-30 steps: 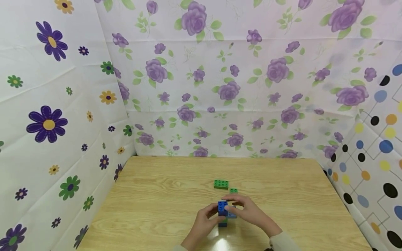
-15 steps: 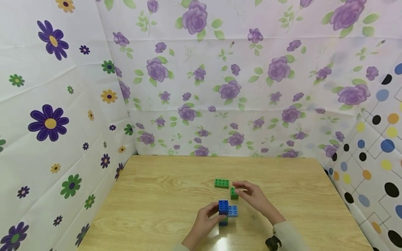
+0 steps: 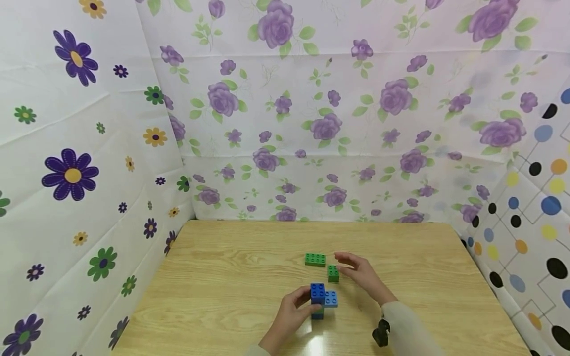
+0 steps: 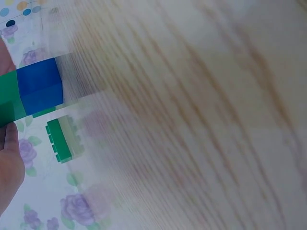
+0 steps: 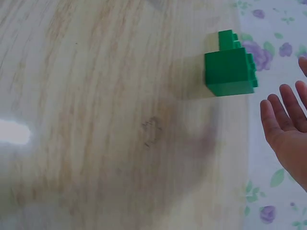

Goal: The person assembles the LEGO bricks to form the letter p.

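My left hand (image 3: 290, 315) grips a small tower of toy building blocks (image 3: 317, 291), thumb in front and fingers behind. The tower has a dark blue block on top, green below it and blue at its foot. A light blue block (image 3: 331, 298) juts out from its right side. In the left wrist view the blue block (image 4: 41, 86) and a green one show between thumb and fingers. My right hand (image 3: 362, 273) is just right of a small green block (image 3: 333, 273), fingers spread and holding nothing. The right wrist view shows its fingers apart from that green block (image 5: 228, 72).
A longer flat green block (image 3: 315, 259) lies on the wooden table (image 3: 222, 277) behind the small green one. Flower-patterned cloth (image 3: 307, 109) hangs behind and at the left, with dotted cloth (image 3: 525, 237) at the right.
My right hand has left the tower's top and moved away and to the right, beside the small green block, now more fully uncovered. The left hand keeps its grip on the tower.
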The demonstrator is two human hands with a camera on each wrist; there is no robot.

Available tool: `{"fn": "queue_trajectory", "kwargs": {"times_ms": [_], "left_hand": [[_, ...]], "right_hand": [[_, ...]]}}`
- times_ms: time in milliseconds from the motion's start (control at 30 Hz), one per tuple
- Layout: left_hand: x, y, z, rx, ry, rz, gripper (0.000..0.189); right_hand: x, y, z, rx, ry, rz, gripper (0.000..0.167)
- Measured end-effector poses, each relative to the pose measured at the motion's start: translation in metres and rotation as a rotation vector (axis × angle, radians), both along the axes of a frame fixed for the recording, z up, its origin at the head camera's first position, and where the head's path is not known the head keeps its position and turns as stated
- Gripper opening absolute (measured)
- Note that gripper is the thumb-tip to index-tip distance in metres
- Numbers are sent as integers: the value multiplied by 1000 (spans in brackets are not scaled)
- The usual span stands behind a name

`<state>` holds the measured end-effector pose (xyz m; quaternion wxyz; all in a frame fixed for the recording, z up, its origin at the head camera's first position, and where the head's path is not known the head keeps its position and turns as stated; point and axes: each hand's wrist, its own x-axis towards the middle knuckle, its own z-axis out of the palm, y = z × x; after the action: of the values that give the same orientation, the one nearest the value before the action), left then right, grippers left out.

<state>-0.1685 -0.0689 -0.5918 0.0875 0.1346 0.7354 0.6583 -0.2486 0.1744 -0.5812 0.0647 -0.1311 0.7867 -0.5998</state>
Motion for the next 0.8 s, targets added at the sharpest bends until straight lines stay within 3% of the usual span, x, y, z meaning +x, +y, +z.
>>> {"fn": "queue_trajectory", "kwargs": {"times_ms": [167, 333, 800], "left_hand": [[0, -1, 1, 6, 8, -11, 41], [0, -2, 2, 10, 21, -21, 41], [0, -2, 0, 20, 27, -24, 42]], "right_hand": [[-4, -3, -17, -22, -98, -14, 49], [-6, -10, -28, 14, -121, -48, 47], [-6, -13, -32, 69, -89, -56, 43]]}}
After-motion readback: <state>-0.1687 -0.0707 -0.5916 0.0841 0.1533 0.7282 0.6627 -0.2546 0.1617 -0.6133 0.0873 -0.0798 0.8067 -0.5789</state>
